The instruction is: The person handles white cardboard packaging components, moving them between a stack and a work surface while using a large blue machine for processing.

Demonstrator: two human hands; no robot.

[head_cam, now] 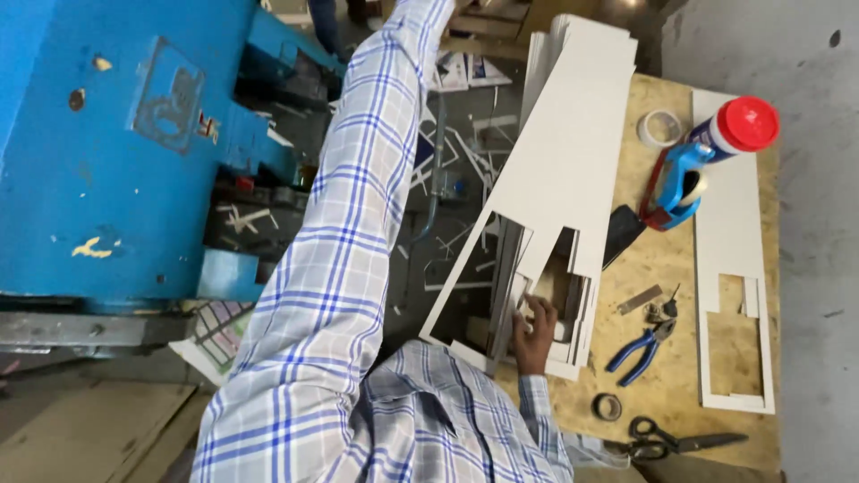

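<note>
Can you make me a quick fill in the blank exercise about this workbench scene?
1. The right hand rests on a stack of ____ die-cut cardboard sheets.
2. The pliers have ____ handles.
3. The bottle has a ____ cap.
4. The scissors lie on the ____ table.

Missing words: white; blue; red; wooden

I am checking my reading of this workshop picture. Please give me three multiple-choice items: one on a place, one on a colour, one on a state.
1. Where do the scissors lie?
A. near corner of the table
B. on the floor
C. on the machine

2. What colour are the pliers' handles?
A. red
B. blue
C. yellow

3. What does the right hand do?
A. hangs free
B. grips the pliers
C. touches the white cardboard stack

Answers: 1 A, they rest by the table's near edge; 2 B, both handles show blue; 3 C, its fingers rest on the sheets.
</note>
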